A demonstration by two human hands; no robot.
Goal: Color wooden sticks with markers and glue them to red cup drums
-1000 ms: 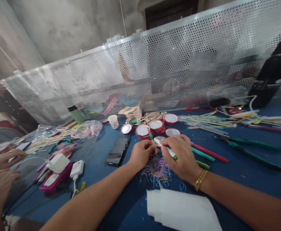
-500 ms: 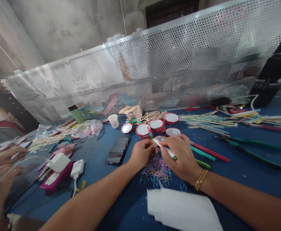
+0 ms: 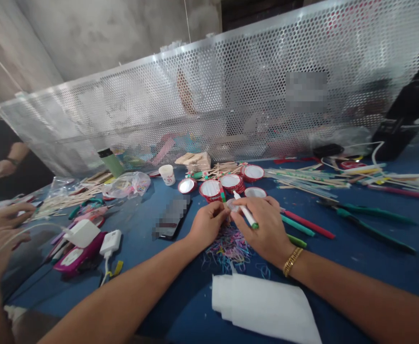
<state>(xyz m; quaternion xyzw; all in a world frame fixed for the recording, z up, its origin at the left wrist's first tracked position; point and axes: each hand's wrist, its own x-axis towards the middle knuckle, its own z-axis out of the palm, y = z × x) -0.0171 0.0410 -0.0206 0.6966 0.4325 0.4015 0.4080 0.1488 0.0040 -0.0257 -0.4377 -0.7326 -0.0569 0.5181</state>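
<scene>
My left hand (image 3: 206, 223) pinches a thin stick (image 3: 223, 195) whose upper end is banded green and red. Close on its right, my right hand (image 3: 263, 229) holds a white marker (image 3: 247, 215) with a green end, slanted with its white tip pointing up and away from me. The fingertips of both hands are near each other. Beneath them lies a tangled heap of thin coloured loops (image 3: 227, 251). Red-rimmed round pieces (image 3: 211, 189), some stacked, stand just beyond. Red (image 3: 315, 224) and teal (image 3: 297, 224) markers lie to the right of my right hand.
A phone (image 3: 173, 217), paper cup (image 3: 167, 175) and green bottle (image 3: 111, 163) stand leftward. Green-handled pliers (image 3: 370, 228) lie right, before scattered sticks (image 3: 306, 180). A white bottle-shaped item (image 3: 263, 306) lies in front. Another person's hands (image 3: 6, 229) are at far left, near chargers (image 3: 83, 234). A perforated panel (image 3: 141, 114) closes the back.
The marker's tip has come away from the stick and now points upward beside it. The view has shifted slightly. At far left, a standing person's arm now shows lower down.
</scene>
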